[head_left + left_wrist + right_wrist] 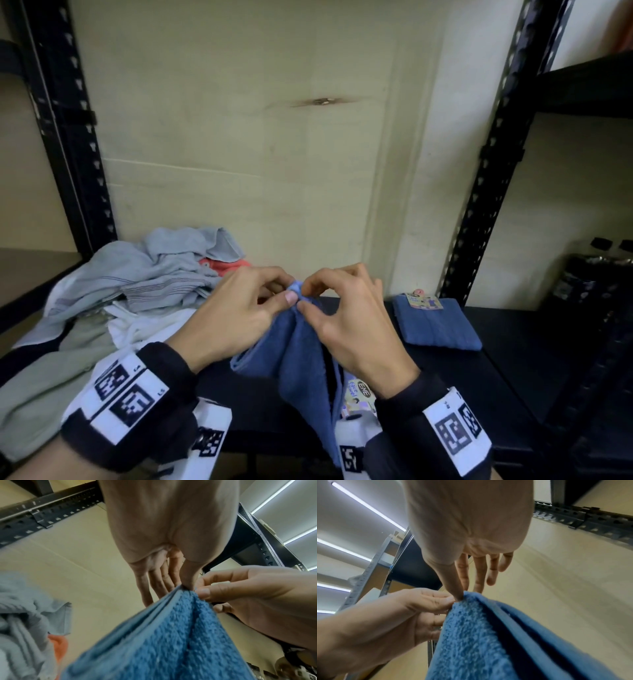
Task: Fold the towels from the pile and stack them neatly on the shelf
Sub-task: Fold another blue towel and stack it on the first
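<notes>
Above the front middle of the dark shelf (507,377), both hands meet at the top of a blue towel (301,359). The left hand (236,315) pinches the bunched upper edge between thumb and curled fingers (159,582), and the right hand (352,325) pinches the same edge just beside it, thumb pressed against the terry cloth and its fingers (479,574) bent over the top. The two grips touch or nearly touch. The towel hangs down from them in loose folds toward the front edge of the shelf, with a printed paper label (358,394) showing at its lower right.

At the left end of the shelf lies the unfolded pile (137,284): grey striped towels on top, white and pale green cloth beneath, and a bit of orange-red fabric (226,265) peeking out near the back. Toward the right end, near the back edge, a folded blue towel (435,325) lies flat, a small label at its far edge. Farther right, beyond a black perforated upright (486,178), dark bottles (589,274) stand on the neighbouring shelf. Both wrists wear black bands with white coded markers (126,397).
</notes>
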